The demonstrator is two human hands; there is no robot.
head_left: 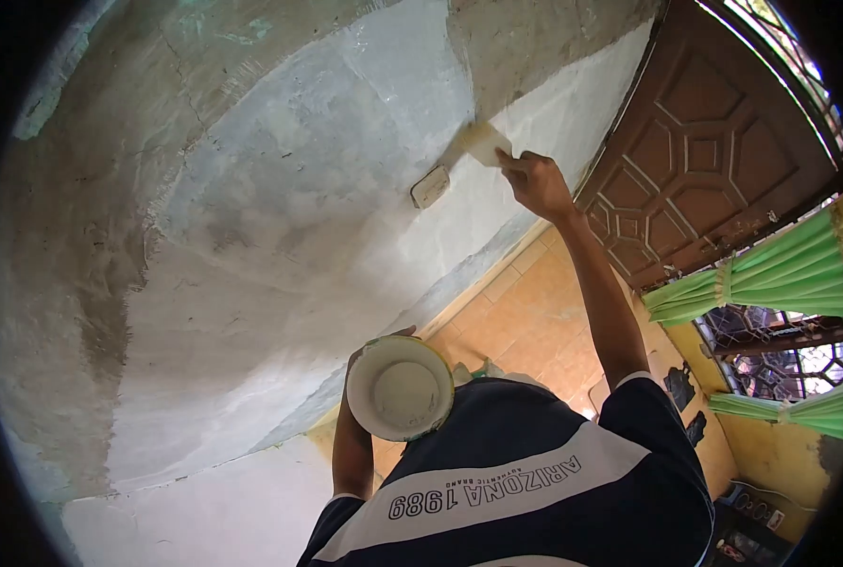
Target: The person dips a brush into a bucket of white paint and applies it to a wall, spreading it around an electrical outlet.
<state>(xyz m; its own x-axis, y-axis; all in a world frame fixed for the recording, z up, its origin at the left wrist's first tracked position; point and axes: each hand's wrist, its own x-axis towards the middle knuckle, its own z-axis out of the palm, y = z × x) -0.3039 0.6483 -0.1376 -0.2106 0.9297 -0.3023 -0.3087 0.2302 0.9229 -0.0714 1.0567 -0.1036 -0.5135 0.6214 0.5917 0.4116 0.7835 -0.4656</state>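
Observation:
My right hand (pixel 539 186) is closed on the handle of a pale, flat-bladed scraper (pixel 487 144), whose blade lies at the wall's surface. The wall (pixel 280 189) has whitish-grey coating over rougher brown-grey plaster. Just left of and below the scraper is a small rectangular wall plate (pixel 430 187). At my left side, my left hand (pixel 404 332) holds a round white bowl (pixel 365 416) with white paste (pixel 406 394) inside. Most of that hand is hidden behind the bowl; a little of its fingers shows at the rim.
A carved brown wooden door (pixel 686 142) stands at the upper right. Green curtains (pixel 771 274) hang by a grilled window (pixel 781 364) at the right. Orange floor tiles (pixel 525 302) show below the wall. Dark objects (pixel 752 529) sit at the lower right.

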